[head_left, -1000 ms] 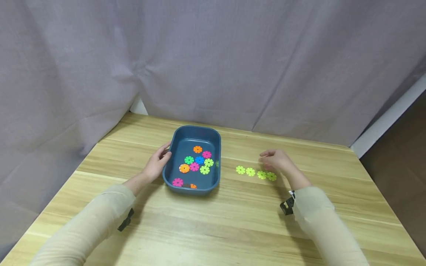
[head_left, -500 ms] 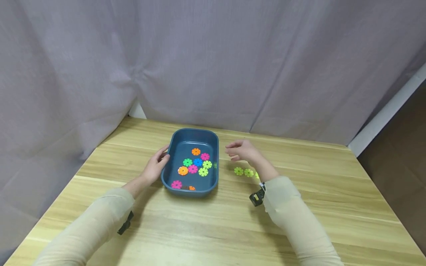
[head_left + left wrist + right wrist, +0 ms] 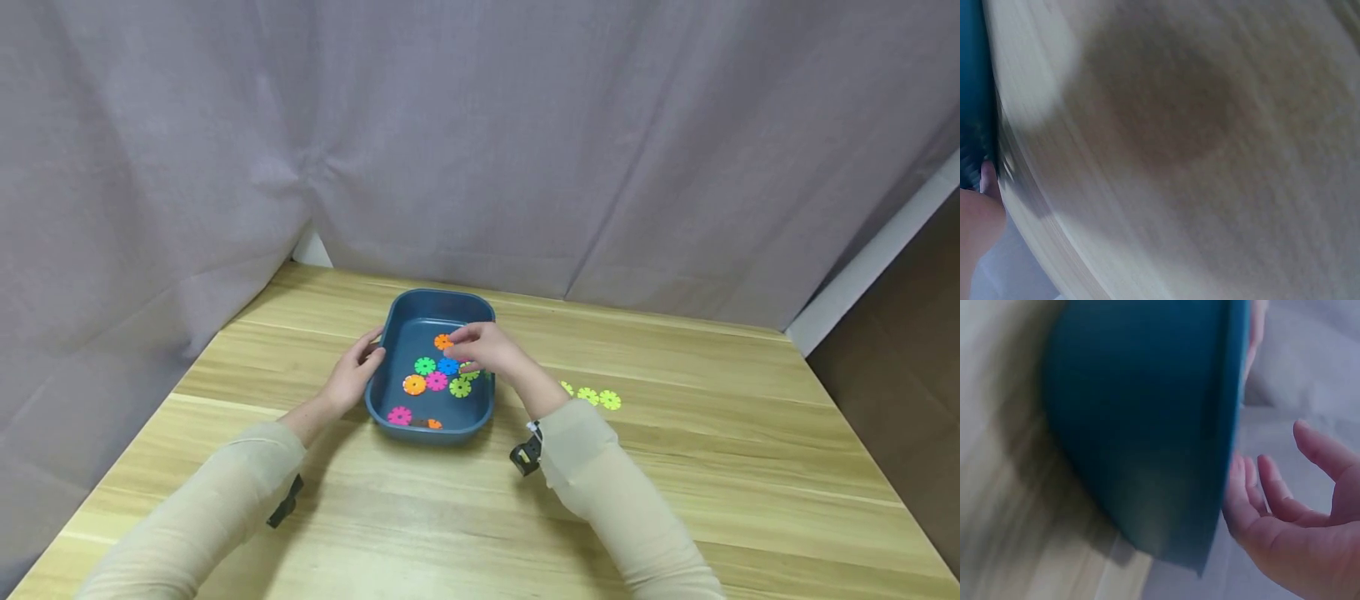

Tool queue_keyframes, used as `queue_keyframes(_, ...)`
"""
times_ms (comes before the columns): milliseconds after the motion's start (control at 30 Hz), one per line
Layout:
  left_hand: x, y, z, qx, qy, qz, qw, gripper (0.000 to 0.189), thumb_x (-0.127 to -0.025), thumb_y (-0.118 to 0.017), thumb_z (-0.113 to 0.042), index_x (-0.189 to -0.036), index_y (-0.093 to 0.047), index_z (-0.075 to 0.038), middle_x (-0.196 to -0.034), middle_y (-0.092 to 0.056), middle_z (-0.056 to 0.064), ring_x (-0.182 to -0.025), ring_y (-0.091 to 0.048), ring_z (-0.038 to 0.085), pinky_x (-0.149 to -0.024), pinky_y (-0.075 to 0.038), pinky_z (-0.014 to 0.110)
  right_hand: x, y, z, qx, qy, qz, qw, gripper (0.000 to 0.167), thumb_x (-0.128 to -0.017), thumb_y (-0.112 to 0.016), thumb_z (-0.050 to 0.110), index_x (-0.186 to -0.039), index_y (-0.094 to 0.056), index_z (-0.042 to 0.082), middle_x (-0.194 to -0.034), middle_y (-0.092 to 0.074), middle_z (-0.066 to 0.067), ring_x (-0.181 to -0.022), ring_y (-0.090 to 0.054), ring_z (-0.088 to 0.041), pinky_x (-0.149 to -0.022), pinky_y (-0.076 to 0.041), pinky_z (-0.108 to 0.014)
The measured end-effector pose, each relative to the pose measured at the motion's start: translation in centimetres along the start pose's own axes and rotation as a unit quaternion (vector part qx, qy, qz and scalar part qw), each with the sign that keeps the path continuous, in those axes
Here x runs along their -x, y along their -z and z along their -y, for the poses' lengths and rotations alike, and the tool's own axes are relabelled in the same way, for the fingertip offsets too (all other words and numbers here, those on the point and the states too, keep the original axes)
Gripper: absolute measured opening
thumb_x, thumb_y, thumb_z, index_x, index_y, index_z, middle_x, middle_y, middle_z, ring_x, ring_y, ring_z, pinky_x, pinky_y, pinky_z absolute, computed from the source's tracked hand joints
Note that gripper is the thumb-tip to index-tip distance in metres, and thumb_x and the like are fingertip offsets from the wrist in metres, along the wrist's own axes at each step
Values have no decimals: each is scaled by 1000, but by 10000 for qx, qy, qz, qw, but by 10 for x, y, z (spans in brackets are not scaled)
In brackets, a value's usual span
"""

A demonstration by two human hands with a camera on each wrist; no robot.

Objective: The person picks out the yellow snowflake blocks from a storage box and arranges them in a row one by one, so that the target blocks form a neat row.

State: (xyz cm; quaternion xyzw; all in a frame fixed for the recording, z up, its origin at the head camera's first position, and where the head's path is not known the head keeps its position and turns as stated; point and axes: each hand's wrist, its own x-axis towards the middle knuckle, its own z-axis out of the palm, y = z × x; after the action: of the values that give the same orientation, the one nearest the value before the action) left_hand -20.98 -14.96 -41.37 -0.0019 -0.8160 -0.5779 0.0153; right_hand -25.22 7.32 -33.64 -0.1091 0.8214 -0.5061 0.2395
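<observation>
A dark blue rectangular tub (image 3: 430, 432) stands on the table, with several notched plastic discs lying in it. Among them are a green disc (image 3: 424, 367), a blue disc (image 3: 447, 367) and an orange disc (image 3: 414, 384). My left hand (image 3: 350, 372) holds the tub's left side, thumb at the rim; its other fingers are partly hidden. Over the tub's right side hovers my right hand (image 3: 491, 350), covering part of some discs. The right wrist view shows this hand's (image 3: 1310, 515) thumb and fingers apart, nothing visible between them, beside the tub's wall (image 3: 1141, 431).
Right of the tub, a row of yellow-green discs (image 3: 588, 396) lies on the wooden table (image 3: 420, 517), its left end partly behind my right forearm. A grey curtain (image 3: 480, 150) hangs along the table's back edge. A brown panel (image 3: 900, 333) stands at the right.
My right hand has moved left, from above the yellow-green row to over the tub. The row's right end is uncovered again. My left hand stays on the tub.
</observation>
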Motion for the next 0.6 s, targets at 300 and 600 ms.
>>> queue_keyframes(300,-2,-2,-3,-53,-52,-92,9999,49,-100,-40,-17,-146,-29,-6,-132,-49,28,-121,-48,37,-104,-39,47,-11,-25,-6,310,-417,-318,9981,55,-87,-65,23,-132,-46,-2,-133,-50,-16,-119,-50,-29,-103,-42,-41)
queue_keyframes(600,-2,-4,-5,-25,-29,-47,10000,49,-100,-40,-17,-147,-28,-8,-133,-48,28,-122,-46,38,-106,-38,48,-16,-32,-18,419,-621,-562,9956,60,-85,-66,27,-132,-43,-3,-137,-45,-19,-122,-45,-31,-106,-37,-45)
